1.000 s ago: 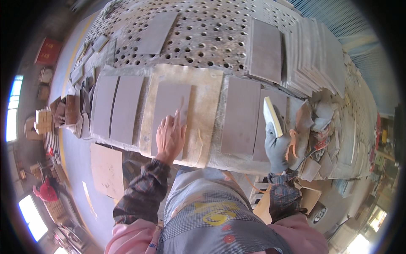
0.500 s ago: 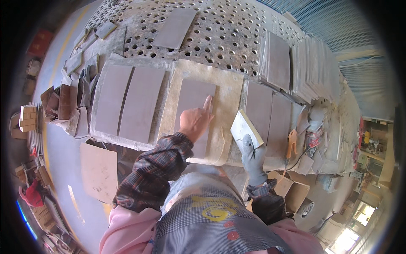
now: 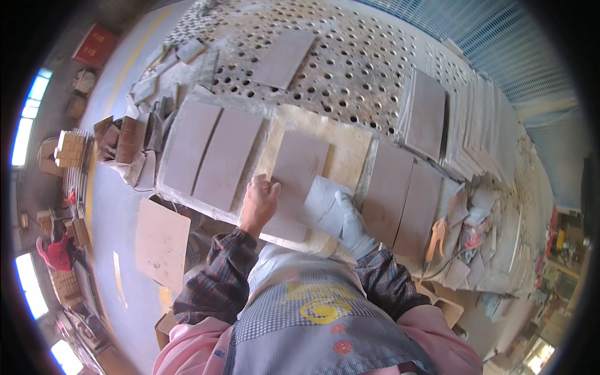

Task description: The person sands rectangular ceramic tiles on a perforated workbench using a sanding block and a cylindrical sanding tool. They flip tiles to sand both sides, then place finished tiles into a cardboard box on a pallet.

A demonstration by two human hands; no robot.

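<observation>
A grey rectangular tile (image 3: 301,156) lies lengthwise on a tan, cloth-like sheet (image 3: 350,139) in front of me. Bare and with curled fingers, my left hand (image 3: 260,201) is at the tile's left edge, the fingertips against it. My right hand (image 3: 354,220) wears a grey glove and grips a flat pale rectangular block (image 3: 322,201). That block lies over the tile's right side and hides part of it; whether it presses on the surface I cannot tell.
Pairs of grey tiles lie left (image 3: 228,159) and right (image 3: 386,184). Another tile (image 3: 285,59) rests on the perforated table (image 3: 350,62); upright tiles (image 3: 425,115) stand at right. Broken pieces (image 3: 130,144) pile at left. An orange-handled tool (image 3: 435,240) hangs near the right edge.
My left hand has drawn back from the tile's face to its left edge. My right hand has brought the pale block leftward over the tile, turning it flatter. The view has shifted.
</observation>
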